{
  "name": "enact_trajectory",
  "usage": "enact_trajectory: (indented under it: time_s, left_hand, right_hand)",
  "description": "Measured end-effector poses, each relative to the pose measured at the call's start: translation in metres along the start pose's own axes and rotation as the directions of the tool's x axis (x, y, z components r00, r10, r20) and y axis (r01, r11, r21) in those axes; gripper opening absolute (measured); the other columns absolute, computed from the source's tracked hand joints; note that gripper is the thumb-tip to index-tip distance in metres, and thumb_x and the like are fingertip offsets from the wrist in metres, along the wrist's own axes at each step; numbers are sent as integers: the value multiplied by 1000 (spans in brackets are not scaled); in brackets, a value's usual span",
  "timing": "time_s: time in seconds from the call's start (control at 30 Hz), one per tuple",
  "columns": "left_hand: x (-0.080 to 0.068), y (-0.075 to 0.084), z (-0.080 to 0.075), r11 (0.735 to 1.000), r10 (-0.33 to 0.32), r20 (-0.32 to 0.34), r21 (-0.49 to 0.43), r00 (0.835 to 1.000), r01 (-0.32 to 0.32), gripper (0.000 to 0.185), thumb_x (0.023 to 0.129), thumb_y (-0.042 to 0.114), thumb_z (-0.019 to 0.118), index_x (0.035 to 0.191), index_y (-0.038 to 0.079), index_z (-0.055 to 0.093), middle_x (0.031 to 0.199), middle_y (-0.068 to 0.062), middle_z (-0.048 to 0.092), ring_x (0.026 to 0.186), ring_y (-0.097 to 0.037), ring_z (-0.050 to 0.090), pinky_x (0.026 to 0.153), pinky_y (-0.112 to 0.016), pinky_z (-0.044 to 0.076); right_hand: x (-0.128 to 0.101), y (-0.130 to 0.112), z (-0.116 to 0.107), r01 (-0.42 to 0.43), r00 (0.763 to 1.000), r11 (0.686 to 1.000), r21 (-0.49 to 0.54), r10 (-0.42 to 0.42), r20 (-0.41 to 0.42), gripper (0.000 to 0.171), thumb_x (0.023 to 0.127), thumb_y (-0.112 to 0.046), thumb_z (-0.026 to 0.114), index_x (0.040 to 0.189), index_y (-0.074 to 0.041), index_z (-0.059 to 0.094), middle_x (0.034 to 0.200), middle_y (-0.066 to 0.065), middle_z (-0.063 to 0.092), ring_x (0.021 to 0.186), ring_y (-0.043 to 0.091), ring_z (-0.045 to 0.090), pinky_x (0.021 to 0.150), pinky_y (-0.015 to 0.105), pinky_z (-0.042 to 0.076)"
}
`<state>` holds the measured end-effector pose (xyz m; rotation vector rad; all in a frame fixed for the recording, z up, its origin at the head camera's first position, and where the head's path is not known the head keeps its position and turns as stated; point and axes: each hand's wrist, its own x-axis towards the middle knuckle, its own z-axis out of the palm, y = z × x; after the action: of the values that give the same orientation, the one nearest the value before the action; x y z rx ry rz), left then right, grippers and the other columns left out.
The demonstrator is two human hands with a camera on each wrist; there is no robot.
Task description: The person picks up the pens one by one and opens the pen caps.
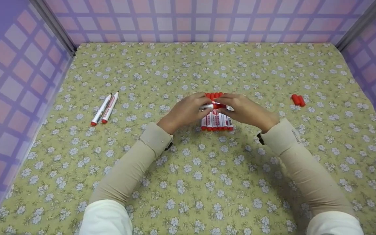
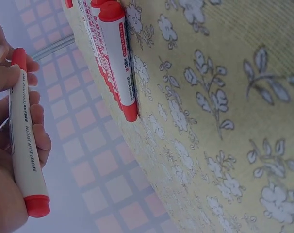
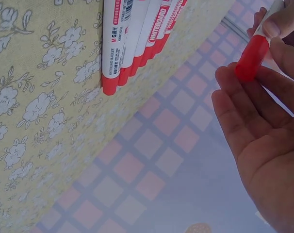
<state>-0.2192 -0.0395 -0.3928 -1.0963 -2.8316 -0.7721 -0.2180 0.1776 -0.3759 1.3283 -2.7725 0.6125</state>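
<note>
My left hand (image 1: 188, 109) grips a white whiteboard marker (image 2: 28, 141) by its barrel, with the fingers wrapped round it. The marker's red cap (image 3: 253, 56) is on and points to the right. From that side my right hand (image 1: 248, 110) pinches the cap end between its thumb and fingers, as the right wrist view shows, with the palm turned up. Below both hands, a row of several capped red-and-white markers (image 1: 216, 122) lies side by side on the cloth, partly hidden by the hands in the head view.
Two uncapped markers (image 1: 110, 107) with dark tips lie at the left, tips pointing away. Two loose red caps (image 1: 298, 100) lie together at the right. A flowered cloth (image 1: 188, 182) covers the table, and checked panels (image 1: 194, 23) enclose its back and sides.
</note>
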Motion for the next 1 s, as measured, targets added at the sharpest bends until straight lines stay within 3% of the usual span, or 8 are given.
enact_trajectory:
  time_s: [0.4,0.6,0.77,1.0]
  left_hand:
    - [-4,3,0,995,57,-8,76,998,-56,29,98,26,56,115,5,67,106,-8,64,93,-18,60,83,-28,51]
    - [-5,3,2,988,89,-17,127,996,-86,29,97,24,57,116,5,67,108,-8,64,94,-19,61,84,-30,52]
    - [-6,2,3,981,123,-19,152,992,-119,28,97,22,57,115,3,68,110,-9,65,96,-19,63,84,-30,53]
    - [-7,0,5,977,151,-11,157,988,-147,26,98,21,56,111,3,69,107,-9,66,89,-20,64,79,-31,53]
  right_hand:
    - [5,-9,7,-13,1000,1000,-18,13,22,22,94,-8,60,112,2,68,101,16,69,85,23,68,73,33,57]
    - [6,-16,10,-29,999,990,-138,34,34,18,95,-11,59,107,-1,68,91,15,70,77,22,68,72,34,57]
    - [6,-20,11,-4,1000,968,-251,8,16,18,93,-11,62,109,-3,67,98,16,71,85,25,71,78,37,57]
    - [6,-21,15,2,1000,957,-290,-9,-20,11,94,-10,61,91,-2,68,76,14,70,62,23,67,61,34,57]
